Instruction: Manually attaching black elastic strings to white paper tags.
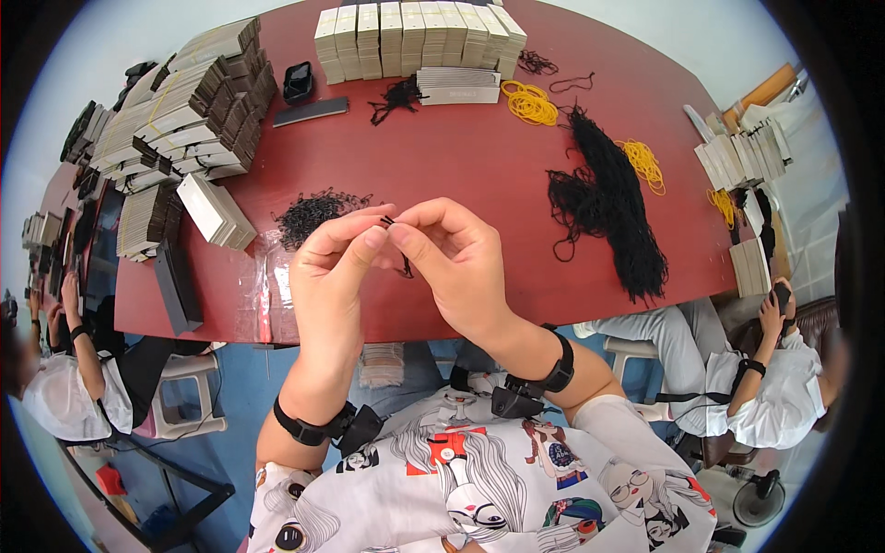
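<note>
On the left part of the red desk [479, 157] stand the stacks of brown and white cards [184, 111], and beside them a loose heap of small black loops [313, 214] lies on a clear plastic sheet [272, 281].

The left hand [336, 267] is raised above the near edge of the desk. Its thumb and first finger are closed together on the upper end of a thin black cord [398, 247], at the place where both hands meet.

The cord is very small, and most of it is hidden between the fingers. It looks very light, soft and limp, so I judge it will bend at once and keep no shape of its own. It seems not fragile, but it may slip easily, so a pinch with the fingertips close to its end is the best hold. Its long axis goes nearly up and down: the top end is between the fingertips, and the free end hangs down toward the person.

The right hand [461, 263] pinches the same top end from the other side, its fingers closed on it too.

Farther right lie a big bundle of black cords [613, 212] and some yellow rubber bands [530, 103].
</note>
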Motion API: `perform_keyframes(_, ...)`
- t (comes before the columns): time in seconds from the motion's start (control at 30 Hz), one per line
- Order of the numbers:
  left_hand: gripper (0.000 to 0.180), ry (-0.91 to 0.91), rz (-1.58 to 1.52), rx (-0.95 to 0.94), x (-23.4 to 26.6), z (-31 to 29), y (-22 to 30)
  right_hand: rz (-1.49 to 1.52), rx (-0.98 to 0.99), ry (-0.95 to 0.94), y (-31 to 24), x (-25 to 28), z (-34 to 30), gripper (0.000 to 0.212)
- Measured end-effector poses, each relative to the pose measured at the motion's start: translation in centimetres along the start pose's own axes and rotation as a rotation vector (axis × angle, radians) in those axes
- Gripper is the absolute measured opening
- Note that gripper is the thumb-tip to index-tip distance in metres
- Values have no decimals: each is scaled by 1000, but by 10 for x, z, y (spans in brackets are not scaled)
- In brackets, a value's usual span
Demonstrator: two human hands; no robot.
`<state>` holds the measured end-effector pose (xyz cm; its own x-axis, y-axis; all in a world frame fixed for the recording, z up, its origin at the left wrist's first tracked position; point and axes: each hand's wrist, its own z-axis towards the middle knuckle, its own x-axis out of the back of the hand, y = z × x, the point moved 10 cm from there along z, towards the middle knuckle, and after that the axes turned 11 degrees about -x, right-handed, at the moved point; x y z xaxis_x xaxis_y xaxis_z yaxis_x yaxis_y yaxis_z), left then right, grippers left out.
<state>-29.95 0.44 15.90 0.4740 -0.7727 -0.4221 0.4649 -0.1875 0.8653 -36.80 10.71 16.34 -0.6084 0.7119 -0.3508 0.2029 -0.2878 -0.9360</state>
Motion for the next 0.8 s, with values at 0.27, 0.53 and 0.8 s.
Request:
perform_keyframes(0.27,10,-74,328,-113,9,-2,17,-89,46,-32,-3,2,0,9)
perform_keyframes(0.53,7,43,284,-202,13,-5,28,-15,-73,-73,1,-7,-5,8)
perform_keyframes(0.8,9,-43,324,-281,5,-11,35,4,-86,-79,2,-9,-4,8)
